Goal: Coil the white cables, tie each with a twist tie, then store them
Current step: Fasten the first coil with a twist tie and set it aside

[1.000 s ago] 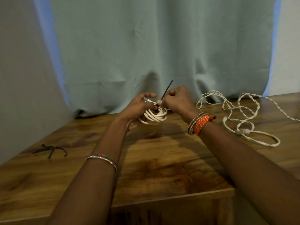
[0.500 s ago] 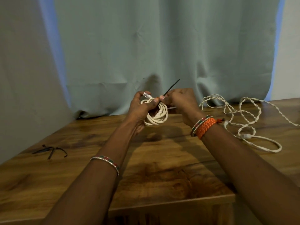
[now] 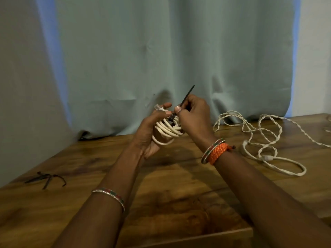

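Observation:
A coiled white cable (image 3: 167, 130) with a clear plug end (image 3: 158, 107) is held up above the wooden table (image 3: 170, 194) by my left hand (image 3: 150, 131), whose fingers and thumb curl round the coil. My right hand (image 3: 194, 115) pinches a black twist tie (image 3: 186, 97) that wraps the top of the coil and sticks up to the right. A second white cable (image 3: 259, 140) lies loose and tangled on the table at the right.
Several spare black twist ties (image 3: 47, 179) lie on the table at the left. A pale green curtain (image 3: 161, 59) hangs right behind the table. The table's front edge (image 3: 197, 237) runs below my forearms.
Both hands have lifted the coil higher off the table and tilted it. The right hand has drawn the twist tie round the coil's top.

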